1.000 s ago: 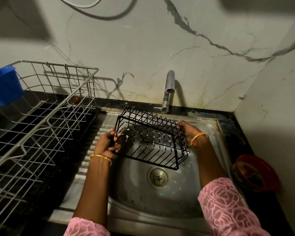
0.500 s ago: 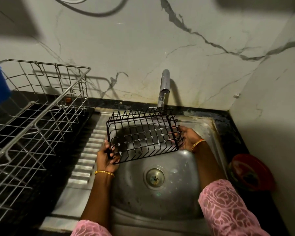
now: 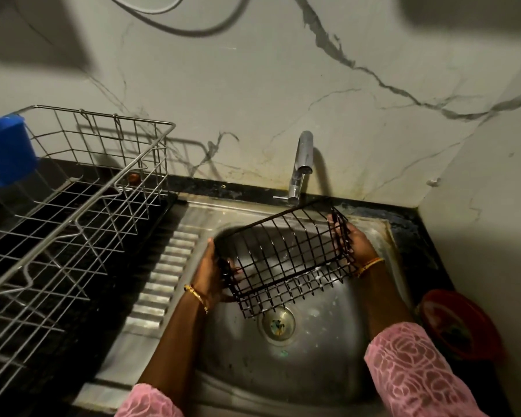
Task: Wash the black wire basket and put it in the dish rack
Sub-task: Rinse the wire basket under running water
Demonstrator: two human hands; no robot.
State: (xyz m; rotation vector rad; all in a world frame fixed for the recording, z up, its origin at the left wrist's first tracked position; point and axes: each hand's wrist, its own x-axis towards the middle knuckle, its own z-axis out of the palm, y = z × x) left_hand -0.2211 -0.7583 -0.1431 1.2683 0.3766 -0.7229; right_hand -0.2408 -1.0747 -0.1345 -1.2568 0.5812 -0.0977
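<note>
Basically the black wire basket point(image 3: 286, 260) got tipped over again under the tap point(image 3: 301, 167), left hand point(image 3: 209, 272) and right hand point(image 3: 354, 240) gripping its ends, so rinsing wasn't finished and the dish rack point(image 3: 73, 206) was waiting.

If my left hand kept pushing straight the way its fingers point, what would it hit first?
The left hand already grips the black wire basket; beyond it, probably the steel sink's back wall below the tap, though depth is unclear.

Dish rack point(image 3: 73, 206) and blue cup point(image 3: 6, 149) cropped at left edge.
</note>
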